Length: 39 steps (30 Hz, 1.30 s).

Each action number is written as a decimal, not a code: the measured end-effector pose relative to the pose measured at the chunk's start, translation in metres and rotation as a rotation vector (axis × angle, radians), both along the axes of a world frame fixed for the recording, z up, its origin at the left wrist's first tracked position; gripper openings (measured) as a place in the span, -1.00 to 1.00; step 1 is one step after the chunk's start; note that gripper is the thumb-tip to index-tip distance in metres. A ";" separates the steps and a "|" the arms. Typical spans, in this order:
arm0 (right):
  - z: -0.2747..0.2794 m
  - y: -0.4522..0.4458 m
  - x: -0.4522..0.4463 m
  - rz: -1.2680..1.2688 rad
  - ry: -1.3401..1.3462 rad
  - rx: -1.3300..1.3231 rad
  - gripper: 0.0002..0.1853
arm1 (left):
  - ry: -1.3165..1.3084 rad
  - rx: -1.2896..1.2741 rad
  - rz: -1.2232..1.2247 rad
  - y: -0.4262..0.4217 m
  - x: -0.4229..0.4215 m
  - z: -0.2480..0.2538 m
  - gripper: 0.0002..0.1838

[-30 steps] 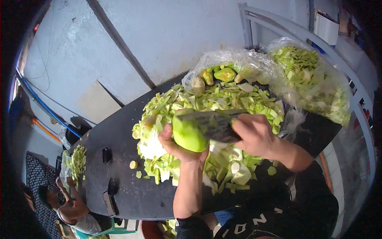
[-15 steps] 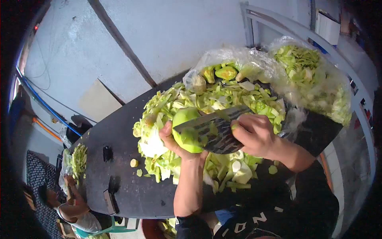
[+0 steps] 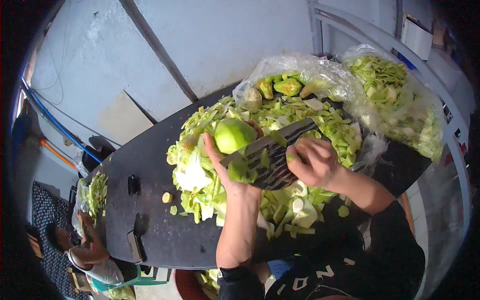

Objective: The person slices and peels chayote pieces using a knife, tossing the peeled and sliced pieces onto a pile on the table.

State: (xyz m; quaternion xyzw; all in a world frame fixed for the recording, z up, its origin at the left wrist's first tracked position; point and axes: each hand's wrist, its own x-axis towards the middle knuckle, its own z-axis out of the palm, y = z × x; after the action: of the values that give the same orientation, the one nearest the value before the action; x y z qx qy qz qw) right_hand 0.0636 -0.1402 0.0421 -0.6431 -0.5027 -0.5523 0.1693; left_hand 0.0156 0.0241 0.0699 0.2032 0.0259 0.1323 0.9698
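Observation:
My left hand (image 3: 224, 175) cups a round, smooth light-green vegetable (image 3: 234, 136), its fingers wrapped around the sides. In my right hand (image 3: 316, 162) is a broad-bladed knife (image 3: 272, 157), held near the vegetable's lower right side. Bits of green peel cling to the dark, streaked blade. Whether the edge touches the vegetable I cannot tell. Beneath both hands spreads a large pile of pale-green slices and peelings (image 3: 192, 172), which my arms partly cover.
Clear plastic bags (image 3: 330, 75) hold yellow-green vegetables (image 3: 288, 87) and cut pieces (image 3: 382, 75) at the back right of the dark table (image 3: 160, 165). A black object (image 3: 133, 184) lies left of the pile. Another person (image 3: 92, 255) works at the far left. A reddish tub (image 3: 187, 285) stands below.
The knife has come away from across the vegetable's face and now sits lower, at its side. The vegetable has turned in my left hand and shows more of its rounded surface.

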 end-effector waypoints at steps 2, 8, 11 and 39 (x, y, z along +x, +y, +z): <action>-0.002 0.000 -0.002 -0.011 0.008 -0.029 -0.87 | 0.029 -0.010 0.001 -0.002 0.000 0.000 -0.38; -0.002 0.002 -0.005 -0.013 0.003 -0.029 -0.88 | 0.031 0.005 0.009 -0.005 -0.003 -0.002 -0.38; -0.001 0.002 -0.004 -0.022 -0.043 0.002 -0.88 | 0.053 0.066 0.048 -0.006 -0.006 -0.002 -0.35; 0.000 -0.007 -0.001 -0.114 0.321 -0.050 -0.87 | -0.059 0.053 0.144 0.003 -0.002 0.001 -0.45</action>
State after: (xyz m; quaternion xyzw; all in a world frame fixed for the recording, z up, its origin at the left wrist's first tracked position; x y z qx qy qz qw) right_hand 0.0622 -0.1467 0.0419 -0.7544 -0.4454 -0.4388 0.1998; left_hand 0.0137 0.0271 0.0710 0.2223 0.0083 0.2085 0.9524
